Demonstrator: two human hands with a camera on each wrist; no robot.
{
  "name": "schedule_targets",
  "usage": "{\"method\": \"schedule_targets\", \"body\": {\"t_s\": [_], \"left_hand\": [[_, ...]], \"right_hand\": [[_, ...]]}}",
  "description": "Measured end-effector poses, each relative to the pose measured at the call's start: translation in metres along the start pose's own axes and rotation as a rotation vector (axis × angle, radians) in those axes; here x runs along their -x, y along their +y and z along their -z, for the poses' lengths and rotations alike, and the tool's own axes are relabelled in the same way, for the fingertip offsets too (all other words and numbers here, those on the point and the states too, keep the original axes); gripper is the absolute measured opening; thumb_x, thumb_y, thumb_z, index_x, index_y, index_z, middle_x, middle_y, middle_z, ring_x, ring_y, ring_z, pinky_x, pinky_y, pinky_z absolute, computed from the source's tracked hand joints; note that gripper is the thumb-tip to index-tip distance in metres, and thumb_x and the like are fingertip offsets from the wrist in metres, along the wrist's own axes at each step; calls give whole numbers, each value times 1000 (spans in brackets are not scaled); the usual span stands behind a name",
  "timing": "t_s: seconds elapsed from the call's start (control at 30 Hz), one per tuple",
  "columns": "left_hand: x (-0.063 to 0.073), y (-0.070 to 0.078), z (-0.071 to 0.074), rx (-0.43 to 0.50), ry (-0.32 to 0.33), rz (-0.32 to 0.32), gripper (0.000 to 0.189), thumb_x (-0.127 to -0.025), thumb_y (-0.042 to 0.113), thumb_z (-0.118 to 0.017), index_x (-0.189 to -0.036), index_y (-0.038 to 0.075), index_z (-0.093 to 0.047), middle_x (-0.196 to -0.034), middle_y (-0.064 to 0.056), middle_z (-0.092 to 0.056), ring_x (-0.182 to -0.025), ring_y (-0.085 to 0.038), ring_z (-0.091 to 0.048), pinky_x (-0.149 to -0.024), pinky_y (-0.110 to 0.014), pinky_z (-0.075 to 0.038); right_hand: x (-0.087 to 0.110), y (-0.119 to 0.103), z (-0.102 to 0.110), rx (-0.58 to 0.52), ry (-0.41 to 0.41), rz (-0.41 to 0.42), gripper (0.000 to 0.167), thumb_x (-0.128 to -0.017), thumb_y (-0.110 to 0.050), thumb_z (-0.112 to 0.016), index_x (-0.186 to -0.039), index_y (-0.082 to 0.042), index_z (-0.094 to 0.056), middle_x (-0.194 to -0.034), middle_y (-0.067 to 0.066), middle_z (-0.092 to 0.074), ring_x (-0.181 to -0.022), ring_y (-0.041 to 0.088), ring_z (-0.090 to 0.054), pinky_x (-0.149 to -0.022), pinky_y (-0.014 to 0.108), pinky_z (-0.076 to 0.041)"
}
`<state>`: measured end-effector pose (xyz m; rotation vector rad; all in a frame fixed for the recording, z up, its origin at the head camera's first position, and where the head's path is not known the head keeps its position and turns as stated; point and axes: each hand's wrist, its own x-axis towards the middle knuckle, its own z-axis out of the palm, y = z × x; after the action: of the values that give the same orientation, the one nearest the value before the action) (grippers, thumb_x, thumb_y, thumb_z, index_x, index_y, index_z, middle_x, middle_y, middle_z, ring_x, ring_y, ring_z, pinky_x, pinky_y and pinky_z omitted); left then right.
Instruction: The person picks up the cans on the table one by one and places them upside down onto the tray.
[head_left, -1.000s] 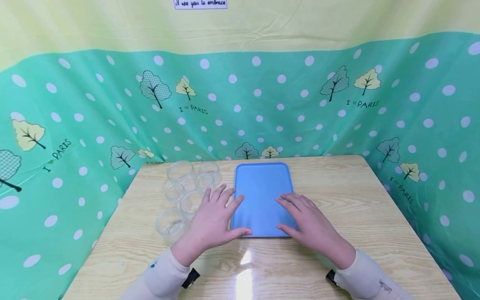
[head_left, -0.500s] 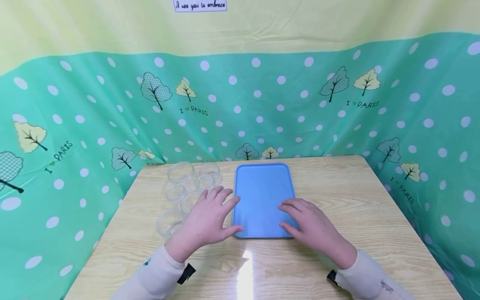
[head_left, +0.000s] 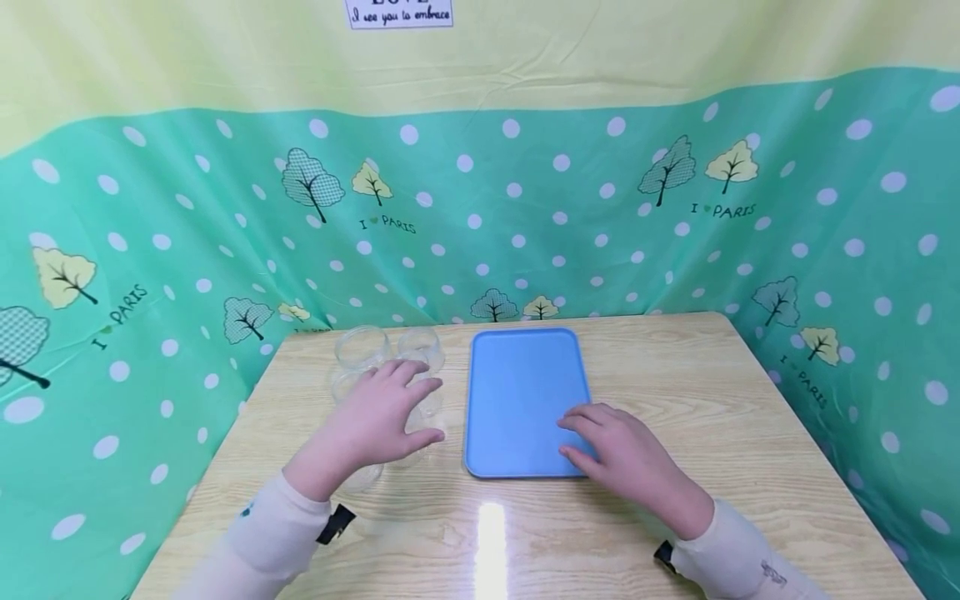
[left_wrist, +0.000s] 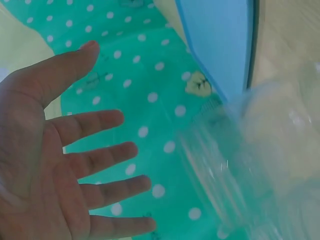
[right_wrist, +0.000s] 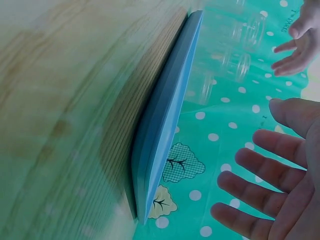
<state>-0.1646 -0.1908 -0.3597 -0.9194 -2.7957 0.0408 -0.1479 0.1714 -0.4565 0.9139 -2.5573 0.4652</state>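
The left hand is positioned left of centre in the lower half of the head view, above a group of clear round containers. Its fingers are extended and spread, with the thumb apart; it is released and grasps nothing. In the left wrist view, the palm is at the lower left and a container at the lower right, with a gap between.

The right hand is right of centre in the lower half of the head view, overlapping the right edge of the blue tray. It is likewise released, fingers extended; the right wrist view shows its fingertips apart from the tray.

The tray lies flat just below the centre of the frame, its long sides running away from the viewer. The containers stand left of it on the wood-grain table; the left hand partly hides them, so their exact number cannot be told.

A green and yellow cloth with dots and trees fills the upper part of the frame.
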Motion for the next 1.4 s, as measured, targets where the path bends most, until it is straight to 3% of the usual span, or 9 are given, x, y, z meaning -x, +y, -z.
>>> {"method": "schedule_targets", "body": {"t_s": [0.37, 0.63, 0.83, 1.1, 1.4], "left_hand": [[2, -25, 4, 68, -141, 62, 67, -80, 56, -81, -134, 18, -67, -135, -9, -61, -122, -39, -57, -95, -63, -51], [3, -34, 5, 93, -228, 27, 63, -75, 45, -89, -132, 22, -70, -139, -7, -61, -119, -41, -58, -97, -59, -51], [1, -36, 6, 141, -281, -5, 61, -76, 35, -90, -131, 18, -71, -135, -8, -62, -114, -38, -62, -96, -54, -53], [-2, -39, -1, 167, -310, -23, 57, -78, 30, -90, -130, 19, -72, -135, -9, -63, -116, -30, -64, -104, -56, -49], [-5, -40, -6, 183, -315, -22, 47, -80, 23, -88, -125, 17, -75, -135, -12, -62, -115, -33, -65, -98, -52, -54]], "right_hand": [[2, 1, 0, 8, -23, -20, 30, -91, -37, -78, -113, -18, -76, -108, -5, -74, -99, 12, -71, -82, 34, -62], [2, 1, 0, 5, -22, -19, 29, -91, -37, -79, -113, -19, -76, -106, -6, -74, -96, 10, -71, -80, 33, -62], [2, 1, 0, 6, -18, -17, 28, -91, -36, -79, -112, -18, -77, -106, -6, -75, -96, 10, -71, -80, 33, -62], [2, 2, -1, 14, -14, -11, 28, -91, -37, -78, -112, -19, -77, -105, -6, -75, -96, 10, -71, -79, 32, -62], [2, 2, -1, 10, -26, -15, 28, -91, -36, -78, -113, -18, -76, -106, -5, -75, -96, 11, -71, -80, 32, -62]]}}
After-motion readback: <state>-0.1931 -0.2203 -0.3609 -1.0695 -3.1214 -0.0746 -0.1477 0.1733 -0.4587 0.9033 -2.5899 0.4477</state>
